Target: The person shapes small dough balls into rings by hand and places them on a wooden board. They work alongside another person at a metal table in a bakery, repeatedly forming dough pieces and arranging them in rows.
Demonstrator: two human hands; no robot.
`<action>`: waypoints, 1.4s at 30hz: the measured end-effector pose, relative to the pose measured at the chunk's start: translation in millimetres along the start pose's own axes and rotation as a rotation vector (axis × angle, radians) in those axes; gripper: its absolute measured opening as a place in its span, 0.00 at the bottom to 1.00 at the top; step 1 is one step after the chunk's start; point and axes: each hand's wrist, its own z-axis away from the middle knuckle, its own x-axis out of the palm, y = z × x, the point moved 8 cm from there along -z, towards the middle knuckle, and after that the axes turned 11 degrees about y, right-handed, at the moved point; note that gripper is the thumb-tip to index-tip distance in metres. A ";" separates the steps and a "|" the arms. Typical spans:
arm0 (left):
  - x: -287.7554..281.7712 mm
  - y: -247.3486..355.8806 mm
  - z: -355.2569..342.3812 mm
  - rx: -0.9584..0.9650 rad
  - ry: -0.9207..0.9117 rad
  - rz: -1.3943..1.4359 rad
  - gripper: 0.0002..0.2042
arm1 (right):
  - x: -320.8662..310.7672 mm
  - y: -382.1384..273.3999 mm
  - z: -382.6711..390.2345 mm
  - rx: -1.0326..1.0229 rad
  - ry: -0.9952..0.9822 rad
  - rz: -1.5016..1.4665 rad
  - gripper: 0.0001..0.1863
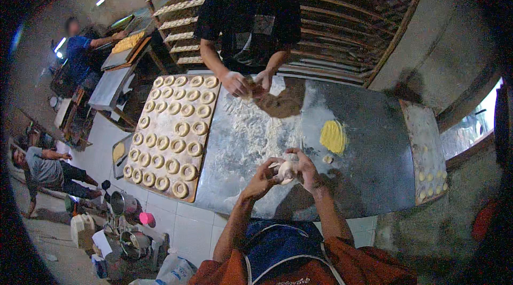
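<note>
Over the near edge of the floured metal table (374,151), my left hand (261,180) and my right hand (308,171) hold a pale piece of dough (287,170) between them. The fingers of both curl round it from either side, and its exact shape is partly hidden. Just right of my right hand lies a small lump of dough (327,160). A flat yellow patch (333,136), perhaps filling or meal, lies beyond that lump. White flour (256,130) covers the table's middle.
Left on the table, a wooden board (170,119) carries rows of dough rings. Across stands a co-worker (248,28), both hands together over the flour. A board (422,140) with small dough pieces lies at the right end. Pots (124,203) stand on the floor, lower left.
</note>
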 end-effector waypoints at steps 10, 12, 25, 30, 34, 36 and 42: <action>-52.5 8.9 -26.7 0.261 0.314 -0.050 0.15 | 26.1 29.7 -35.4 -0.005 0.134 0.385 0.30; -47.1 42.8 -17.3 0.745 0.495 -0.936 0.14 | 41.8 29.0 -42.6 -0.011 0.118 0.606 0.32; -171.8 73.6 -40.2 0.255 0.526 0.216 0.20 | 125.0 99.9 -109.8 -0.432 0.280 0.877 0.29; -222.5 133.7 -31.6 0.603 0.637 -0.651 0.18 | 179.3 131.9 -138.9 -0.223 0.112 0.993 0.28; -289.6 119.1 -43.3 0.289 0.645 0.632 0.15 | 235.9 147.6 -164.6 -0.299 -0.009 1.004 0.27; -310.5 139.4 -43.5 0.279 0.524 0.476 0.13 | 252.3 164.1 -182.2 -0.189 0.030 0.883 0.26; -409.5 216.9 -42.9 0.444 0.733 -0.218 0.13 | 353.6 179.5 -226.8 -0.426 -0.316 0.727 0.26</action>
